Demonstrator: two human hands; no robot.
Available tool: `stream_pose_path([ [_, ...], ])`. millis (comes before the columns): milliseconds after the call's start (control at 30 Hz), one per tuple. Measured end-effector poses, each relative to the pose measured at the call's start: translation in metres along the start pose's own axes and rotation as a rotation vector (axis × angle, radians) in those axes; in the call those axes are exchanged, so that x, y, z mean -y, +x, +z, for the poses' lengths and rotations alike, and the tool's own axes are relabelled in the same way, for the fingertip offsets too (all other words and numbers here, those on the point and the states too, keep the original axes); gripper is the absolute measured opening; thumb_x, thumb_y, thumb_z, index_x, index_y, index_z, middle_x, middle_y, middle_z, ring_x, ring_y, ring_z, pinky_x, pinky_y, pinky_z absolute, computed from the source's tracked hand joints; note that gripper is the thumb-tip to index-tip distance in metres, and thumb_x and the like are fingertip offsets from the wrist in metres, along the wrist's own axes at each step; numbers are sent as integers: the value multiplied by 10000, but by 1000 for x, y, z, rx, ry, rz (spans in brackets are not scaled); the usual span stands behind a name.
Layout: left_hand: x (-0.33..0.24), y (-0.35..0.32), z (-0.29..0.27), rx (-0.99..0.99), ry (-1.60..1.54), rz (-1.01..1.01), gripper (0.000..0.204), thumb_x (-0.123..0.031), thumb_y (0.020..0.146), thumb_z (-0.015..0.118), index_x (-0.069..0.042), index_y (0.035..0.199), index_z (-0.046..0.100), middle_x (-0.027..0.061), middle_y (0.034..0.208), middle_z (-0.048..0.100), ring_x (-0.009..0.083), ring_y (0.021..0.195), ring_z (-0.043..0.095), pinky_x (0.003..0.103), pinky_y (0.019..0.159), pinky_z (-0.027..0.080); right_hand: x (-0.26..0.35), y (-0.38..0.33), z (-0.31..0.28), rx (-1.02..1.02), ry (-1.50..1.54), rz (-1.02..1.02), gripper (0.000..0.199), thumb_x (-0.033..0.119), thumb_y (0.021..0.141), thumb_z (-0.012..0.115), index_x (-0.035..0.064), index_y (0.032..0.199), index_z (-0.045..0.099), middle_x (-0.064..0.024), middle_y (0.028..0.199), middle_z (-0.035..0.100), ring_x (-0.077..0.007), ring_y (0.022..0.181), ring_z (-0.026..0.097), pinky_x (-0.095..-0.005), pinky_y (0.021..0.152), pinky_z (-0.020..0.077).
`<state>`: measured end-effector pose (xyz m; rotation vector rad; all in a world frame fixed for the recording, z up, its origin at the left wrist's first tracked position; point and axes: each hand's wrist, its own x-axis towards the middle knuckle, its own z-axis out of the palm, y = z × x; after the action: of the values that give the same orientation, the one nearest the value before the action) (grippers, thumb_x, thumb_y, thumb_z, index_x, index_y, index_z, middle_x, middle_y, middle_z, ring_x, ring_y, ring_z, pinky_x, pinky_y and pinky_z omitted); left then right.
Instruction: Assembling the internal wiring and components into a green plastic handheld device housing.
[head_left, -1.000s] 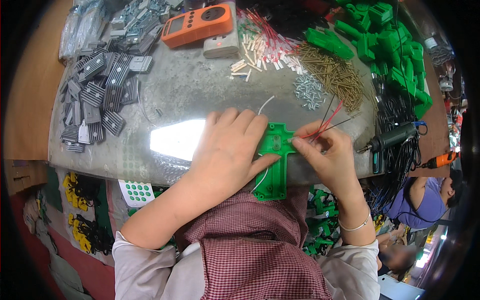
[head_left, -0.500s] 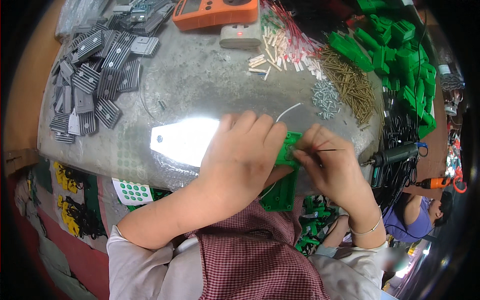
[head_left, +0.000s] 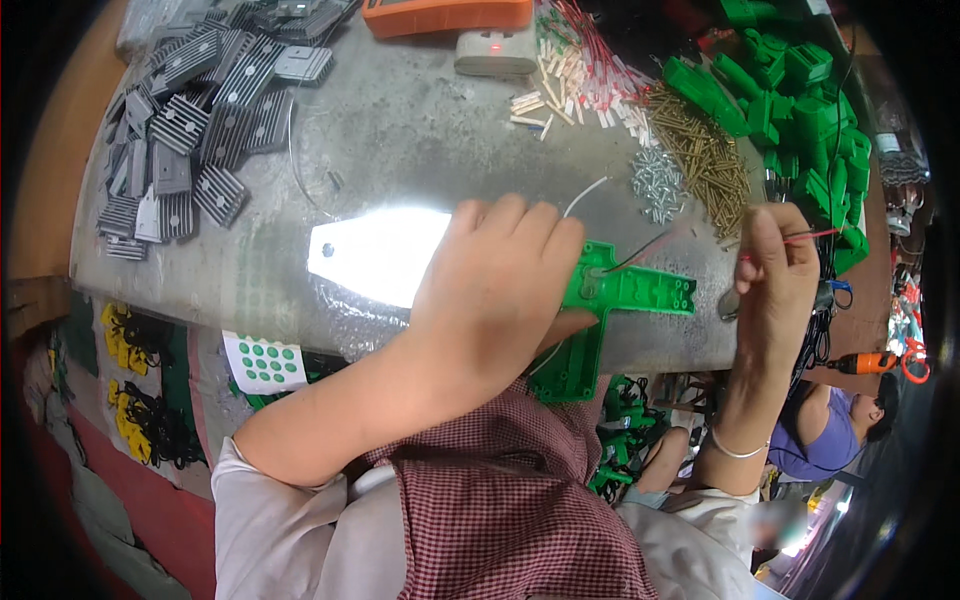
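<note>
My left hand (head_left: 495, 285) lies over a green plastic housing half (head_left: 650, 290), its fingers closed round the housing and the near end of a bright white pointed plate (head_left: 375, 258). Much of the grip is hidden under the hand. A thin white wire (head_left: 585, 195) sticks up beyond the fingers. Off to the right, apart from the housing, my right hand (head_left: 778, 275) pinches thin red wire (head_left: 812, 236). A dark and reddish wire (head_left: 645, 248) rises from the housing toward it, blurred at its far end.
Grey finned metal pieces (head_left: 215, 100) are heaped at the left. Brass-coloured screws (head_left: 705, 155), silver screws (head_left: 657, 185) and red-wired white connectors (head_left: 570, 85) lie toward the back right. Green housings (head_left: 790, 100) pile up at far right. An orange meter (head_left: 445, 15) stands at the back.
My right hand has moved right, away from the housing, with the red wire in its fingers. The housing's narrow arm is now uncovered. My left hand keeps its hold.
</note>
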<state>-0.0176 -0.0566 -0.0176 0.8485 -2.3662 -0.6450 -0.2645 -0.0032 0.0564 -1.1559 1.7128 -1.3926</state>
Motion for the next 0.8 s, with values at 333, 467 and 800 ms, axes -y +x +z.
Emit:
stream_pose_path([
  [333,12,3,-3,-8,-121,55,546,-241,692,818,-73,1156,585,86,1008,591,299,988,553,400,865,403,-21,-45,44,268,-297,17,82,10,869,710,-10,935,665,-57,878,705,-104,749,682,-212,613,511],
  [467,5,3,1,-31,10,19,511,-222,704,803,-70,1141,586,88,989,593,297,964,557,408,841,408,-27,-40,51,312,-592,-445,135,9,791,761,28,876,658,-62,767,634,-173,586,598,-287,530,451],
  [800,10,4,-1,-7,-68,16,517,-275,719,786,-61,1141,575,98,984,582,309,954,547,412,827,399,-13,-21,59,561,-824,-492,119,60,784,698,70,846,597,-89,734,591,-296,688,585,-398,576,470],
])
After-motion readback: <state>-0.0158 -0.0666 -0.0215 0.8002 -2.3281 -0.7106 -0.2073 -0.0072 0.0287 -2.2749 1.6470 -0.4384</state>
